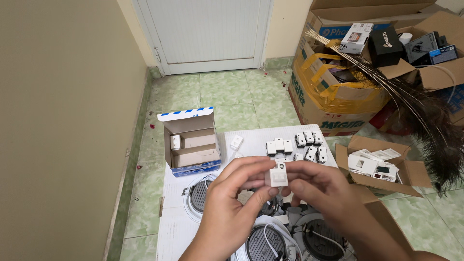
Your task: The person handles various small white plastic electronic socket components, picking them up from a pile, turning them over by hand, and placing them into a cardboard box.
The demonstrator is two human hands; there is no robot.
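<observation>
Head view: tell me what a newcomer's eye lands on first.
Both hands, left and right, pinch a small white module at centre. Behind it, similar white modules lie in rows on a white sheet, with an open small carton to their left.

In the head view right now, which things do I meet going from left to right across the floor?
Open blue-and-white box → single white module → group of white modules → small open cardboard box of white parts.

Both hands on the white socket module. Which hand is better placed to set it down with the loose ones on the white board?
Right hand, probably. The loose modules lie just beyond it on the white board, while the left hand sits nearer the open small box. Both pinch the socket module.
</observation>
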